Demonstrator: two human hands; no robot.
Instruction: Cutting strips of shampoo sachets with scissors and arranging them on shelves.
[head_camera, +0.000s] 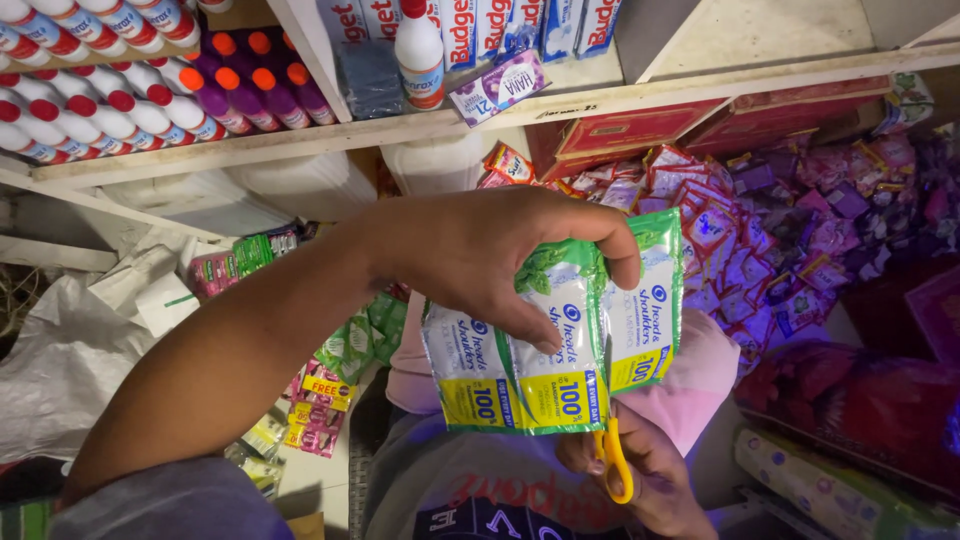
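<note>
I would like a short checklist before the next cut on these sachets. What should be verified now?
1. Left hand grips the sachet strip at its top: ok.
2. Right hand holds the yellow scissors: ok.
3. Blades on the seam between sachets: cannot tell, hidden behind the strip.
4. Left fingers away from the blades: cannot tell.
5. Strip hangs flat, not folded: ok.

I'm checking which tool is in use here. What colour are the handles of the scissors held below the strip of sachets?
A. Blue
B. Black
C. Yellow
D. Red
C. The scissors in the right hand show yellow handles just under the green and white sachets, which the left hand grips.
</note>
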